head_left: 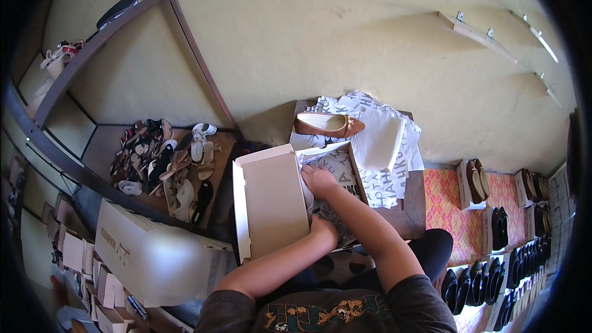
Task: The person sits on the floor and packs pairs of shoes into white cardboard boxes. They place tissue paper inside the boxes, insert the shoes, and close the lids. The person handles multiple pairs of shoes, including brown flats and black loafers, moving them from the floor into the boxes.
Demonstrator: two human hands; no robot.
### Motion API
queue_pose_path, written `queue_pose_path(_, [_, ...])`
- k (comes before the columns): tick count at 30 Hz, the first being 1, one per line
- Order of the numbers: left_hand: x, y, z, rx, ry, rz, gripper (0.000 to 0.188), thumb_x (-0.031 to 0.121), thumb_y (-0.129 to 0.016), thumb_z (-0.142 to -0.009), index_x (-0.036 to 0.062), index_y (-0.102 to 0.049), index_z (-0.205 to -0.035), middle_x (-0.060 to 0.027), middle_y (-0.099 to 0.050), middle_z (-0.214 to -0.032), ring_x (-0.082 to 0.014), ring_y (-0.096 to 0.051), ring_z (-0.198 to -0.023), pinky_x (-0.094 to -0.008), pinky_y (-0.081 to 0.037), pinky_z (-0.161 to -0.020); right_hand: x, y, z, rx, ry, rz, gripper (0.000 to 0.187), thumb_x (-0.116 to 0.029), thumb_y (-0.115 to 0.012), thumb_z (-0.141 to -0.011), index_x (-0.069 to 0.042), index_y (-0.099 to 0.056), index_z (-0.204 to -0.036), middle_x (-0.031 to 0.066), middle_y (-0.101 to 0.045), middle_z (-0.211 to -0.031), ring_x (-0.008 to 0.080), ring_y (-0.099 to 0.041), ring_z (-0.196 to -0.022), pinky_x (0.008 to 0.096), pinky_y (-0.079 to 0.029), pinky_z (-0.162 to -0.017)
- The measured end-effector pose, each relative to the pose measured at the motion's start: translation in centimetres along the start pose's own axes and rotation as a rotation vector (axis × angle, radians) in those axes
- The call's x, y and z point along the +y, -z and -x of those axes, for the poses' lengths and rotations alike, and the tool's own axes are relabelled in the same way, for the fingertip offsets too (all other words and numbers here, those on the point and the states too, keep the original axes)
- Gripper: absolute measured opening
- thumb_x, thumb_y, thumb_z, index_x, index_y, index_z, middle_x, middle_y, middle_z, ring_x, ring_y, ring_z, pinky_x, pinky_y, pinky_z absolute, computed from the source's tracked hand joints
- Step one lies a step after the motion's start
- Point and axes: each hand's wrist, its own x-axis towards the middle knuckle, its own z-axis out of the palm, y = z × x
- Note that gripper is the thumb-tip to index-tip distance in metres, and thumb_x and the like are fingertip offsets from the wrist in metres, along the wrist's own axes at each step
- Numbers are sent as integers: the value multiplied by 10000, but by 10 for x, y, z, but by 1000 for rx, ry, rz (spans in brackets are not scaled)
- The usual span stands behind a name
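Observation:
An open shoe box (271,203) rests near my lap, its brown lid side folded out to the left. Printed wrapping paper (339,168) lines its inside. My right hand (319,180) reaches into the box by the lid-side wall, fingers bent down at the paper; what they hold, if anything, is hidden. Nearer to me, my left hand (323,230) reaches in over the same side, with its fingers out of sight. Beyond the box, a brown flat shoe (327,124) with a bow lies on loose printed paper (394,166).
The paper lies on a small table (412,213) against the wall. At left, a shelf (213,200) carries a pile of sandals (163,160). A large carton (132,250) stands below it. Rows of black shoes (478,283) and boxes cover the patterned floor at right.

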Motion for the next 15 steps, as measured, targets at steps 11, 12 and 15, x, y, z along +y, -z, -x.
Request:
queue_pose_path(11, [-3, -16, -16, 62, -187, 265, 329, 132, -503, -822, 87, -609, -1131, -134, -558, -1210, -263, -548, -1106, -352, -454, -882, -7, -2, 1, -267, -141, 336, 489, -206, -375, -865, -38, -370, -1324, 90, -343, -1394, 180, -287, -1322, 597, -69, -1064])
queue_pose_path(12, [-3, -34, -32, 102, -199, 315, 354, 149, -477, -838, 73, -579, -1169, -160, -541, -1225, -281, -535, -1118, -359, -427, -923, -14, 5, -2, -260, -176, 321, 477, -206, -373, -864, -34, -385, -1309, 94, -350, -1388, 185, -295, -1318, 609, -60, -1059])
queue_pose_path(15, [-2, -28, -32, 176, -269, 374, 367, 171, -458, -851, 65, -558, -1188, -169, -530, -1233, -290, -533, -1114, -366, -423, -926, -13, 10, -2, -228, -196, 117, 426, -209, -368, -865, -35, -433, -1248, 109, -367, -1366, 207, -316, -1307, 640, -46, -1043])
